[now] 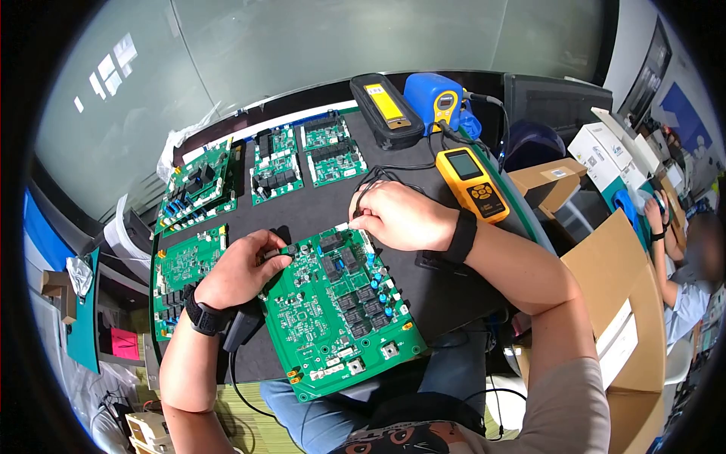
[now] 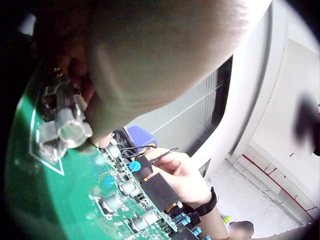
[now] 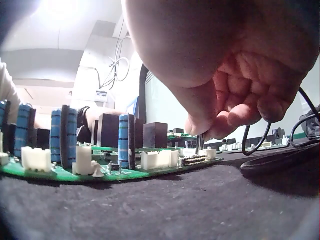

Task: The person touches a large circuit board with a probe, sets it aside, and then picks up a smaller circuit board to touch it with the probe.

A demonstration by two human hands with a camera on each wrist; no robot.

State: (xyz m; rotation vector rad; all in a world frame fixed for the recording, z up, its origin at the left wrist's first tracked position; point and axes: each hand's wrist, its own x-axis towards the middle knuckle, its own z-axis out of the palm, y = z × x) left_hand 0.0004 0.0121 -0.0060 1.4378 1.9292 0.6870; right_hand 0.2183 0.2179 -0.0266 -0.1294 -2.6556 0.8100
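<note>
A large green circuit board (image 1: 302, 303) lies tilted at the near edge of the table. The left hand (image 1: 242, 271) grips its upper left corner, thumb on top beside a small black part; its fingertips are partly hidden. In the left wrist view this hand (image 2: 160, 50) covers much of the picture above the board (image 2: 75, 190). At the upper right corner the right hand (image 1: 404, 216) pinches a thin dark piece (image 3: 200, 143) between thumb and finger. The piece stands upright at white connectors (image 3: 159, 160) on the board's edge in the right wrist view.
Smaller circuit boards (image 1: 336, 163) stand in rows behind, with stacked boards (image 1: 198, 185) at left. A yellow meter (image 1: 473, 181), blue soldering station (image 1: 432, 94), black case (image 1: 387, 113) and loose black cables are at the back right. An open carton (image 1: 628, 303) stands at right; another person (image 1: 681, 280) is beyond.
</note>
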